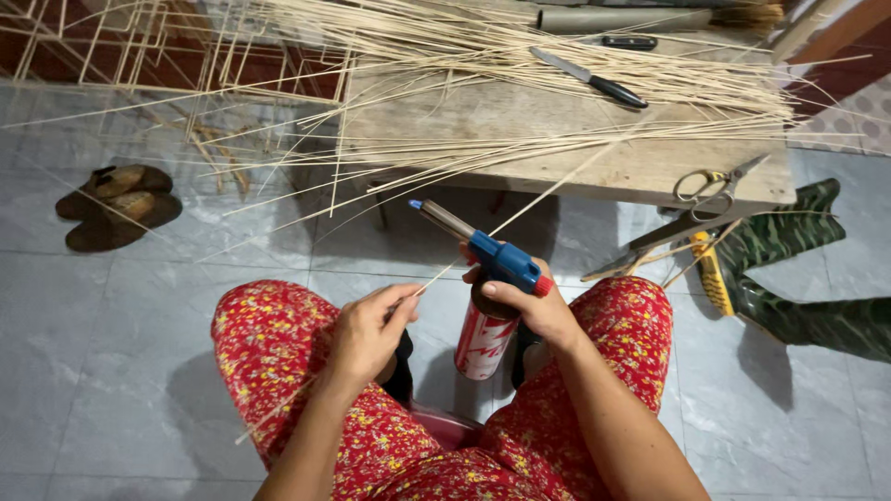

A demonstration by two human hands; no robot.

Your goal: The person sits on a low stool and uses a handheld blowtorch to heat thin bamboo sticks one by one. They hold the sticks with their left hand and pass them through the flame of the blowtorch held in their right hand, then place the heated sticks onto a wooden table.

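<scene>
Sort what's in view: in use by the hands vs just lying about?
In use:
- left hand pinching a thin bamboo strip
- right hand gripping a blue-headed gas torch on its red and white canister

Lying about:
- loose strips on the wooden bench
- knife
- scissors
- sandals on the floor
- camouflage boots

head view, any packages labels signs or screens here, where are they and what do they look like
Gas canister: the only labelled thing, gripped by the right hand between the knees, a cylinder with a red and white printed wrap, under a blue torch head with a metal nozzle.
No signs, screens or other packages show.
</scene>
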